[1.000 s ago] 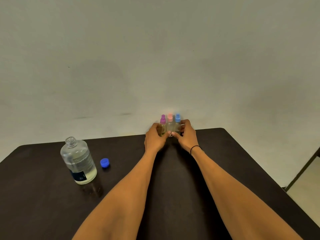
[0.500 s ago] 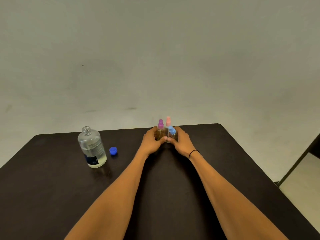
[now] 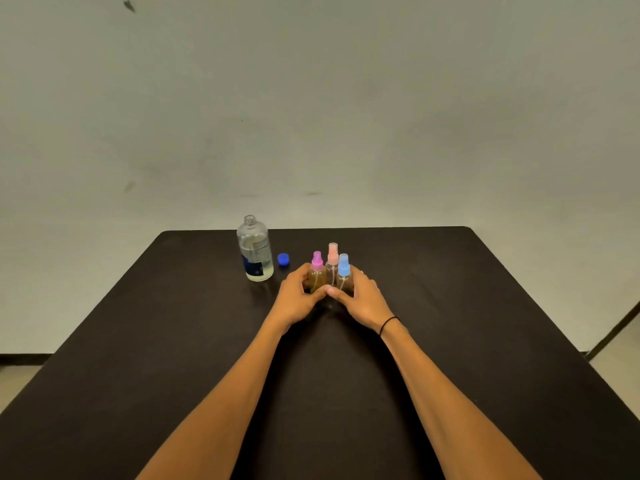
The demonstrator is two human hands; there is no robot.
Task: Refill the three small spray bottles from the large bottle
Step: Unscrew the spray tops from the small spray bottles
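Three small clear spray bottles stand bunched together on the dark table (image 3: 450, 306): one with a purple top (image 3: 317, 260), one with a pink top (image 3: 332, 253) behind, one with a blue top (image 3: 343, 265). My left hand (image 3: 297, 299) wraps the cluster from the left and my right hand (image 3: 363, 297) from the right, thumbs meeting in front. The large clear bottle (image 3: 254, 251), uncapped and partly filled, stands upright to the left. Its blue cap (image 3: 283, 259) lies on the table between it and the cluster.
A plain pale wall rises behind the table's far edge. Floor shows past the left and right edges, with a dark strip (image 3: 616, 327) at the right. A black band (image 3: 388, 324) circles my right wrist.
Both hands have drawn the three small bottles toward me, away from the far edge, and bunched them from a row into a cluster. The view has shifted; the large bottle and cap stay put.
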